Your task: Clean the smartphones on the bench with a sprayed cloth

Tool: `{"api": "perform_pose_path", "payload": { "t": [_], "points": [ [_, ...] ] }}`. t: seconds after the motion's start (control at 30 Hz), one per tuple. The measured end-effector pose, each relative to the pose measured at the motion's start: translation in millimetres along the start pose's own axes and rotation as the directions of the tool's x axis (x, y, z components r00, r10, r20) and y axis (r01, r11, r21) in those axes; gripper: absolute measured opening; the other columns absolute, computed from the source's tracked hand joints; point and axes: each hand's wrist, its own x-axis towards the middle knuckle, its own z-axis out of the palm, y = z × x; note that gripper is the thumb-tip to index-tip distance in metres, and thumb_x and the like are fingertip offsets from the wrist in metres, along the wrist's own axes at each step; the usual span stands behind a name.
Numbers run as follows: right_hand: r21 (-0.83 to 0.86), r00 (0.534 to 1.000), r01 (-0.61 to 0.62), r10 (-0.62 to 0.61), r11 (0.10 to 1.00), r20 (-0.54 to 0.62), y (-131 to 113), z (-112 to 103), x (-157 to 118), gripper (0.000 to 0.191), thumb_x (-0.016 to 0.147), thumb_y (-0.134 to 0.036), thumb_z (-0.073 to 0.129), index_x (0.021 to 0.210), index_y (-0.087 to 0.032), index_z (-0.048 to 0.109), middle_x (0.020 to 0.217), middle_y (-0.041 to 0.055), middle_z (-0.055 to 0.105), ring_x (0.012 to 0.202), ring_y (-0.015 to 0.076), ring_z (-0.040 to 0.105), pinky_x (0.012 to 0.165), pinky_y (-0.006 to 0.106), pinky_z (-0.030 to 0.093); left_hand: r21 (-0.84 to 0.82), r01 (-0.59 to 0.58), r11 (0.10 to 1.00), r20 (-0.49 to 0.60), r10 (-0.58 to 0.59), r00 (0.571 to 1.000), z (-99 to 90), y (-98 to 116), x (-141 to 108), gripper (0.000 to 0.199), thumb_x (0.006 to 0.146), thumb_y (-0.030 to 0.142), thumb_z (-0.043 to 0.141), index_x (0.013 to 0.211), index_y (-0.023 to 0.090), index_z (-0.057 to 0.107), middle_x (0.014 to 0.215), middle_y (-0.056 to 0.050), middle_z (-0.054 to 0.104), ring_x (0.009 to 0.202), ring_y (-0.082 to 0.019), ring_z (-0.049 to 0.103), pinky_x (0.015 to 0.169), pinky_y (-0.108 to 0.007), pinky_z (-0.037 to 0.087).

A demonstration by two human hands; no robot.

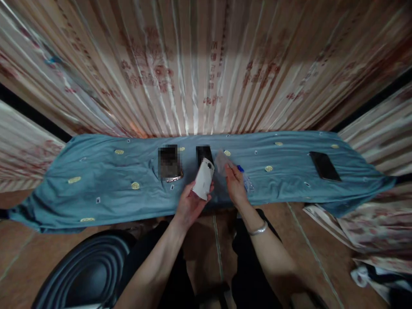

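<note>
My left hand [189,202] is closed around a white phone [204,179], held tilted above the cloth with its back and round camera facing up. To the right, my right hand [236,185] pinches a thin translucent sheet-like piece, perhaps a clear phone case [222,161]. A gap separates that piece from the phone. Just beyond the phone lies a black flat object [203,152], partly covered by it. Beside my right hand rests a clear plastic packet with a blue part [247,182], partly hidden by the hand.
A blue-green patterned cloth [106,197] covers the long narrow table. A dark, pixelated device [169,163] lies left of the phone, and a dark tablet-like slab [324,166] at the far right. Curtains [193,86] hang behind. A black round ribbed object [86,270] stands lower left.
</note>
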Motion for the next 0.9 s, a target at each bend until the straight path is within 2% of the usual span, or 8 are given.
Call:
{"api": "perform_pose_path", "payload": {
  "t": [0.13,0.3,0.47,0.7,0.83,0.9],
  "points": [
    [-0.286,0.982,0.167,-0.134,0.944,0.133,-5,5,-6,0.048,0.095,-0.045,0.041,0.134,-0.022,0.057,0.139,0.0078,0.059,0.132,0.0203,0.051,0.116,0.044,0.034,-0.014,-0.003,1.0,0.005,0.003,1.0,0.1,-10,-2,0.024,0.085,0.025,0.054,0.098,0.012,0.07,0.09,-0.009,0.073,0.079,-0.02,0.068,0.059,-0.026,0.049],
    [-0.437,0.949,0.26,-0.144,0.861,0.281,-5,16,-19,0.052,0.099,-0.045,0.034,0.144,-0.022,0.045,0.155,0.0069,0.038,0.145,0.0192,0.031,0.121,0.044,0.025,-0.038,-0.013,0.999,0.039,0.015,0.999,5.5,-18,-3,0.02,0.082,0.02,0.059,0.094,0.015,0.073,0.085,-0.004,0.073,0.075,-0.016,0.065,0.068,-0.027,0.051],
    [-0.414,0.905,0.31,-0.131,0.856,0.405,-9,19,-32,0.053,0.101,-0.047,0.031,0.148,-0.026,0.039,0.159,0.0028,0.031,0.148,0.0189,0.027,0.122,0.042,0.025,-0.036,-0.037,0.999,-0.037,0.036,0.999,6.9,-13,-3,0.022,0.084,0.019,0.055,0.094,0.013,0.074,0.091,-0.005,0.074,0.086,-0.016,0.067,0.077,-0.024,0.051],
    [-0.298,0.84,0.355,-0.164,0.886,0.517,-22,23,-56,0.047,0.102,-0.042,0.029,0.144,-0.027,0.046,0.155,0.0029,0.04,0.144,0.0194,0.035,0.121,0.042,0.029,-0.069,-0.151,0.986,-0.145,0.139,0.98,-0.6,-4,1,0.019,0.083,0.02,0.056,0.089,0.018,0.074,0.094,-0.002,0.075,0.102,-0.016,0.066,0.092,-0.025,0.049],
    [-0.293,0.798,0.395,-0.168,0.871,0.579,-24,24,-61,0.051,0.102,-0.044,0.03,0.149,-0.026,0.038,0.158,0.0033,0.033,0.147,0.0195,0.029,0.122,0.042,0.025,-0.032,-0.158,0.987,-0.125,0.153,0.98,-5.0,-5,1,0.022,0.081,0.027,0.062,0.098,0.018,0.073,0.11,-0.004,0.073,0.123,-0.02,0.057,0.105,-0.03,0.042],
    [-0.31,0.799,0.408,-0.172,0.858,0.577,-24,23,-57,0.054,0.102,-0.046,0.027,0.151,-0.024,0.035,0.16,0.0037,0.03,0.148,0.0193,0.026,0.122,0.042,0.024,-0.007,-0.152,0.988,-0.091,0.151,0.984,-5.1,-7,0,0.026,0.08,0.028,0.064,0.103,0.018,0.072,0.115,-0.005,0.072,0.126,-0.021,0.054,0.107,-0.031,0.04]
  ]
}}
